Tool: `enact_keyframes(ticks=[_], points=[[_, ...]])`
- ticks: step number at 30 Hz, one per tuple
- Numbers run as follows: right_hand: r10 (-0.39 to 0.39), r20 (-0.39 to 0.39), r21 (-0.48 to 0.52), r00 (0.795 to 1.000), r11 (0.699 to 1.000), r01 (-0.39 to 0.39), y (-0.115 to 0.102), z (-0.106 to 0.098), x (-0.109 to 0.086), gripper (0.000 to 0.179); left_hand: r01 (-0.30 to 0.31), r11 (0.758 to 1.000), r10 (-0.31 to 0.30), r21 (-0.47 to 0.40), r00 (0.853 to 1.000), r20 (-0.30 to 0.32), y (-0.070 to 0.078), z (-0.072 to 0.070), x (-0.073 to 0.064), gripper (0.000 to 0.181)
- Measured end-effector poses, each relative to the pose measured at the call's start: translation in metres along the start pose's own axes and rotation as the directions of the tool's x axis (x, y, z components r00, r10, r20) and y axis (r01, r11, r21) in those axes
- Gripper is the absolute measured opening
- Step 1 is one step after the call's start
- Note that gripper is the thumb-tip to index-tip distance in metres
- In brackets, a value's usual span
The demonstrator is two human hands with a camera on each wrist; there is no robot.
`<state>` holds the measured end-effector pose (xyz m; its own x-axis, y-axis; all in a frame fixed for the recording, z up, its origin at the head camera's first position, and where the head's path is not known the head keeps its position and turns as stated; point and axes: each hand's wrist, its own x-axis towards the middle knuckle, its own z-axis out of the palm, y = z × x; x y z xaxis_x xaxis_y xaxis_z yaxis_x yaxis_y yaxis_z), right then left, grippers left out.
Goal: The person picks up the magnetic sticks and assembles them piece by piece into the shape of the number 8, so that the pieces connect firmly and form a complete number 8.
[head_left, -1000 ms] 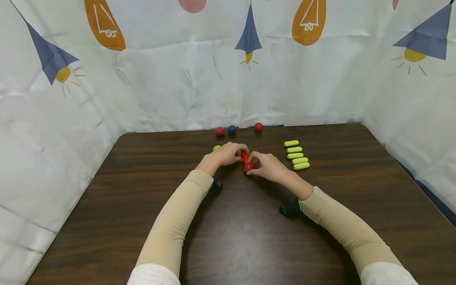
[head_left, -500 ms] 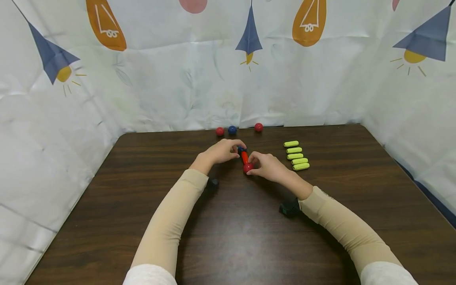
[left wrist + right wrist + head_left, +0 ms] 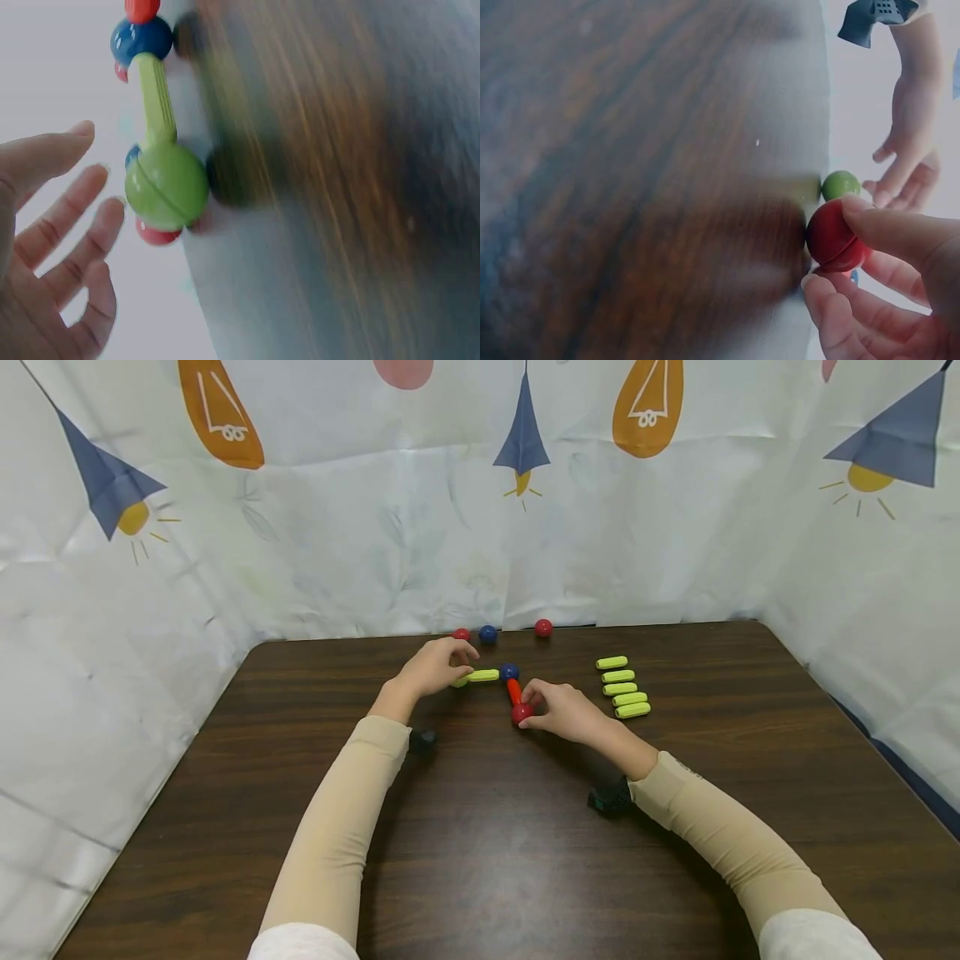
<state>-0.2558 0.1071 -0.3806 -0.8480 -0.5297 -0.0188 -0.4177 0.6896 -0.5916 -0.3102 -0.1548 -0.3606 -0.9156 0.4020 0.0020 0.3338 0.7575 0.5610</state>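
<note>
On the table lies a joined piece: a red ball, a red rod, a blue ball, a yellow-green rod and a green ball. My right hand pinches the red ball between thumb and fingers. Beside the green ball is my left hand, its fingers spread and apart from the ball in the left wrist view. That hand partly covers the green ball in the head view.
At the table's far edge stand a red ball, a blue ball and another red ball. Several loose yellow-green rods lie in a column to the right. A printed curtain hangs behind the dark wooden table.
My left hand has let go near the blue ball and moved left to the green ball, uncovering the blue ball and yellow-green rod. The right hand keeps its hold on the red ball.
</note>
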Motion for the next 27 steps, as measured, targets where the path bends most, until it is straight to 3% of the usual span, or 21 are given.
enact_keyframes(ticks=[5, 8, 19, 27], points=[[0.008, 0.004, 0.001, 1.0, 1.0, -0.008, -0.001, 0.0, 0.0, 0.034, 0.107, 0.993, -0.107, -0.04, 0.994, 0.003, -0.012, -0.004, -0.007, 0.031], [0.013, 0.007, 0.002, 1.0, 1.0, -0.013, -0.001, 0.001, 0.001, 0.034, 0.138, 0.988, -0.137, -0.074, 0.99, 0.021, -0.017, -0.003, -0.01, 0.031], [0.016, 0.01, -0.001, 1.0, 1.0, -0.016, -0.002, 0.003, 0.003, 0.035, 0.151, 0.977, -0.147, -0.15, 0.988, 0.039, -0.022, 0.0, -0.013, 0.032], [0.009, 0.012, -0.008, 1.0, 1.0, -0.009, -0.003, 0.002, 0.001, 0.036, 0.171, 0.947, -0.156, -0.272, 0.985, 0.076, -0.031, 0.003, -0.015, 0.036]])
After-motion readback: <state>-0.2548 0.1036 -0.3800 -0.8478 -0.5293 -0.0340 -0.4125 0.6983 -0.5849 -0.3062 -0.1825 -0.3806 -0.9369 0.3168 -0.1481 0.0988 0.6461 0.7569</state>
